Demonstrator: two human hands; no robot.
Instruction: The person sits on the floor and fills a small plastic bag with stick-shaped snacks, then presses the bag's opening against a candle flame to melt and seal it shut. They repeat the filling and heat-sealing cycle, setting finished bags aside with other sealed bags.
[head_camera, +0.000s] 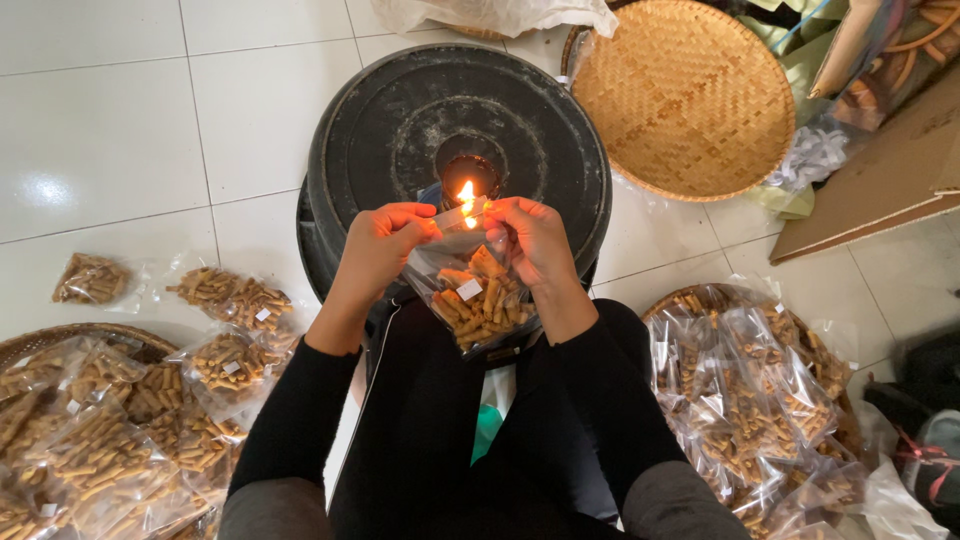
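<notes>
1. A clear plastic bag (480, 295) of brown stick-shaped snacks hangs between the two hands above the person's lap, its top edge held at a small flame (466, 192); a small white square label (469, 289) sits on its front
2. The left hand (385, 245) is closed, pinching the bag's top left corner
3. The right hand (530, 238) is closed too, gripping the top right corner just beside the flame
4. The flame rises over the round hollow in the middle of a black round lid (400, 120) on the white tiled floor (100, 120)
5. On the left, sealed clear snack bags (215, 365) with small white labels lie spread on the floor and on a woven tray (140, 343)
6. On the right, more clear bags (745, 400) fill another woven tray
7. An empty round woven basket (685, 95) lies beyond the lid, with brown cardboard (880, 180) beside it
</notes>
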